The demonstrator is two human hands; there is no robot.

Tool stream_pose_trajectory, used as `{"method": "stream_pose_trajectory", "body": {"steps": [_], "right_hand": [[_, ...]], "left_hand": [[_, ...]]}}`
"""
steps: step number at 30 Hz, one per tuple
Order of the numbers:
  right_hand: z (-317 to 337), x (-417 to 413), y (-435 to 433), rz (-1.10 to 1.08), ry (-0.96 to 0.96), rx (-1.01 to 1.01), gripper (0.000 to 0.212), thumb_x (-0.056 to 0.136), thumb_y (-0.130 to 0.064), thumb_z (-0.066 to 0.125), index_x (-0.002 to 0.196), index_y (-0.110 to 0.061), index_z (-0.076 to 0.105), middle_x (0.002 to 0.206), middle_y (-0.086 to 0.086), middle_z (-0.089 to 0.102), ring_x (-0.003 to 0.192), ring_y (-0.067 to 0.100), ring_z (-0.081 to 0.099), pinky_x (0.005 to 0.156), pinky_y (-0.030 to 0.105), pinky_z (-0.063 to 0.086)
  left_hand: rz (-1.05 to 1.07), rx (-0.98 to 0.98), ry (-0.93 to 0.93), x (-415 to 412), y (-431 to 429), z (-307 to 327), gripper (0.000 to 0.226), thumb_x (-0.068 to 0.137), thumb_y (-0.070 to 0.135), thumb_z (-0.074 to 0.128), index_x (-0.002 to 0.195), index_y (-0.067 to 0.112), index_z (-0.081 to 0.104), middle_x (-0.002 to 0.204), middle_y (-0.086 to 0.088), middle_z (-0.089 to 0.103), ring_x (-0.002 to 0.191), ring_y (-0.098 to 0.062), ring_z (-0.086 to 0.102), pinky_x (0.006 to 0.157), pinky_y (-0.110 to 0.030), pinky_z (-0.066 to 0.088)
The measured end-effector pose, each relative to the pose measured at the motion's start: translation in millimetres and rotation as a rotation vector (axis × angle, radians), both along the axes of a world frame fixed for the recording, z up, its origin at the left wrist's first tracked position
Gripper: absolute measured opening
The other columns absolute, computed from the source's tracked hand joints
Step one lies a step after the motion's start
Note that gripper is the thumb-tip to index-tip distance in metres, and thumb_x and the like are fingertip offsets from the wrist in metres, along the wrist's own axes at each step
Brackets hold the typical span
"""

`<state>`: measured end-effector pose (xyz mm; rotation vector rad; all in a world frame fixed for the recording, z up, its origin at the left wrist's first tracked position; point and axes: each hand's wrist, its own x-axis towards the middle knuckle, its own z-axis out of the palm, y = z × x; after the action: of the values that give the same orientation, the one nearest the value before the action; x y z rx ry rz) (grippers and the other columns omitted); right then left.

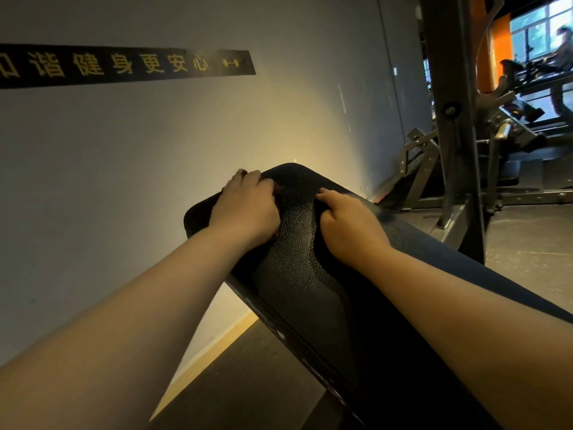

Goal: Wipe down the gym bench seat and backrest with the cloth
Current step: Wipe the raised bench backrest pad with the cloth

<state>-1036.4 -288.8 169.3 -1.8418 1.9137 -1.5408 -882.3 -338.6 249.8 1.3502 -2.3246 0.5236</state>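
**Both hands on the far end of the bench pad**

The black textured bench pad runs lengthwise from the lower right, close to the viewer, up and away to a rounded far end just short of the wall. The view is tilted, so the pad's long axis lies on a diagonal. Of the cloth only a dark red edge shows. It lies on the pad's far left corner, mostly hidden under the left hand.

That hand lies palm down on the cloth, its fingers bent over it and over the pad's end, gripping it against the surface. The forearm reaches in straight from the lower left. The right hand rests on the pad nearer its right edge, fingers curled under, thumb pointing forward, nothing seen in it.

A black sign with yellow characters crosses the wall. A dark machine frame stands to the right, on the dark floor.
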Motion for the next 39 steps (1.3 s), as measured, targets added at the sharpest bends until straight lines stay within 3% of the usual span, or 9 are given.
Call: {"method": "stream_pose_trajectory", "body": {"steps": [5, 11, 16, 20, 25, 28, 31, 35, 39], "right_hand": [[0, 3, 4, 0.008, -0.014, 0.004, 0.050, 0.099, -0.016, 0.039, 0.148, -0.020, 0.048, 0.157, -0.006, 0.042, 0.142, 0.018, 0.039, 0.114, 0.036, 0.033], [-1, 4, 8, -0.010, 0.040, -0.010, 0.050, 0.098, -0.014, 0.038, 0.147, -0.018, 0.050, 0.156, -0.007, 0.043, 0.142, 0.018, 0.039, 0.114, 0.033, 0.033], [0, 3, 6, -0.010, -0.027, -0.027, 0.049, 0.097, -0.013, 0.040, 0.143, -0.019, 0.054, 0.153, -0.006, 0.048, 0.140, 0.018, 0.042, 0.113, 0.035, 0.035], [1, 3, 9, 0.018, -0.071, -0.020, 0.048, 0.097, -0.012, 0.041, 0.143, -0.020, 0.054, 0.153, -0.004, 0.047, 0.139, 0.018, 0.043, 0.112, 0.036, 0.036], [0, -1, 15, 0.072, 0.162, 0.074, 0.051, 0.104, -0.013, 0.034, 0.155, -0.015, 0.036, 0.165, 0.001, 0.025, 0.152, 0.020, 0.020, 0.122, 0.033, 0.013], [-7, -2, 15, 0.003, 0.178, 0.013, 0.049, 0.103, -0.017, 0.035, 0.152, -0.013, 0.042, 0.162, 0.002, 0.033, 0.149, 0.020, 0.027, 0.121, 0.032, 0.018], [-8, 0, 13, -0.038, 0.125, -0.014, 0.049, 0.100, -0.017, 0.035, 0.147, -0.014, 0.048, 0.156, 0.001, 0.042, 0.144, 0.020, 0.036, 0.118, 0.035, 0.029], [-11, -1, 17, -0.021, 0.034, -0.017, 0.050, 0.098, -0.014, 0.036, 0.145, -0.019, 0.051, 0.150, 0.001, 0.050, 0.138, 0.020, 0.044, 0.115, 0.039, 0.037], [-11, 1, 22, -0.002, 0.038, 0.000, 0.047, 0.100, -0.017, 0.038, 0.145, -0.023, 0.050, 0.146, 0.000, 0.053, 0.134, 0.020, 0.048, 0.113, 0.043, 0.041]], "left_hand": [[-0.313, 0.175, -0.152, 15, 47, -21, 0.046, 0.105, 0.032, 0.042, 0.150, 0.036, 0.041, 0.163, 0.013, 0.025, 0.153, -0.013, 0.012, 0.124, -0.047, 0.020], [-0.070, 0.055, 0.030, 42, 11, 8, 0.038, 0.102, 0.023, 0.044, 0.136, 0.034, 0.057, 0.146, 0.004, 0.047, 0.136, -0.024, 0.041, 0.113, -0.040, 0.036], [-0.098, 0.028, 0.000, 2, 49, -32, 0.043, 0.102, 0.023, 0.041, 0.144, 0.028, 0.049, 0.162, 0.001, 0.028, 0.152, -0.025, 0.015, 0.124, -0.042, 0.014], [-0.280, 0.130, -0.147, 2, 75, -40, 0.046, 0.106, 0.032, 0.038, 0.152, 0.034, 0.037, 0.164, 0.012, 0.022, 0.153, -0.013, 0.009, 0.123, -0.040, 0.017], [-0.111, 0.122, -0.034, 46, 27, 9, 0.039, 0.104, 0.031, 0.040, 0.141, 0.040, 0.049, 0.153, 0.007, 0.039, 0.141, -0.023, 0.038, 0.112, -0.046, 0.037], [0.073, -0.017, -0.021, 45, 9, 7, 0.041, 0.103, 0.028, 0.037, 0.140, 0.024, 0.052, 0.144, -0.004, 0.047, 0.133, -0.029, 0.040, 0.108, -0.045, 0.037], [0.130, -0.029, -0.038, 6, 13, -4, 0.044, 0.099, 0.024, 0.041, 0.139, 0.010, 0.050, 0.147, -0.015, 0.043, 0.140, -0.036, 0.031, 0.115, -0.050, 0.030], [-0.098, 0.074, -0.120, -29, 34, -24, 0.047, 0.103, 0.025, 0.041, 0.149, 0.018, 0.043, 0.161, -0.008, 0.029, 0.152, -0.031, 0.014, 0.124, -0.046, 0.015], [-0.327, 0.222, -0.154, -11, 54, -31, 0.046, 0.107, 0.029, 0.038, 0.153, 0.029, 0.036, 0.164, 0.005, 0.024, 0.154, -0.018, 0.010, 0.124, -0.046, 0.017]]}}
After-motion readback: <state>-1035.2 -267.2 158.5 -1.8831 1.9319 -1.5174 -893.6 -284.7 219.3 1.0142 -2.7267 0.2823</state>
